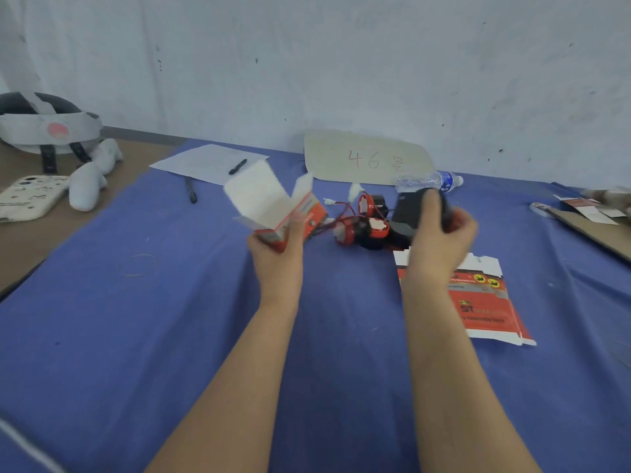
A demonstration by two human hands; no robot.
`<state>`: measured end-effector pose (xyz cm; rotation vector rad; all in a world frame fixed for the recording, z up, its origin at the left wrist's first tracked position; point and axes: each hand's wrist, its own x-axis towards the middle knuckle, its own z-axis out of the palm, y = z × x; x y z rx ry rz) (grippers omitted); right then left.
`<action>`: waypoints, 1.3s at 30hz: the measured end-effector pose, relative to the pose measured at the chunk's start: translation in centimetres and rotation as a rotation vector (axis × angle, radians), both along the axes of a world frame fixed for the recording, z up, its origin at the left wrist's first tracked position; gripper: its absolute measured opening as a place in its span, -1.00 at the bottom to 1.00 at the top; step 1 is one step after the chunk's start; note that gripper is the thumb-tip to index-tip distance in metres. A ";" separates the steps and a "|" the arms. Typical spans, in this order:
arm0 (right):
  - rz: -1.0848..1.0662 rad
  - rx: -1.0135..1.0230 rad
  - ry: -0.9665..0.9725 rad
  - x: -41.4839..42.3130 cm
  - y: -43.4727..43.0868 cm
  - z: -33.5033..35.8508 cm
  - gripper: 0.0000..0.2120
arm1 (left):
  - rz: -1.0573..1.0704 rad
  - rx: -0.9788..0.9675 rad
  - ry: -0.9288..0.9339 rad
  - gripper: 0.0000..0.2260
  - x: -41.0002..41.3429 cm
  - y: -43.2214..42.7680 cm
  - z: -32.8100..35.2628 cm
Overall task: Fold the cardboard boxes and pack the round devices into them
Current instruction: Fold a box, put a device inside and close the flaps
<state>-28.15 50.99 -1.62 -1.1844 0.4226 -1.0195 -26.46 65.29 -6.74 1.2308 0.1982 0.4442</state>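
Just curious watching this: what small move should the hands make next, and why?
Probably bring the right hand with its round black device over to the open box in the left hand and slip it in: the box's flaps stand open.

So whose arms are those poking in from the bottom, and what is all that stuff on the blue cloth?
They belong to a person wearing a camera on their head, so you see what they see, looking down at a table.

The left hand holds a folded-up red and white box with its flaps open. The right hand holds a black round device.

On the blue cloth lie more red and black devices with wires, and a flat box not yet folded. Farther back are a water bottle, a card reading 46, paper and pens. On the left sit a phone and a headset.
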 end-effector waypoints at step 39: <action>0.494 -0.526 0.543 2.2 0.8 -3.8 -0.57 | -0.065 -0.076 0.155 -0.39 -0.1 0.6 0.5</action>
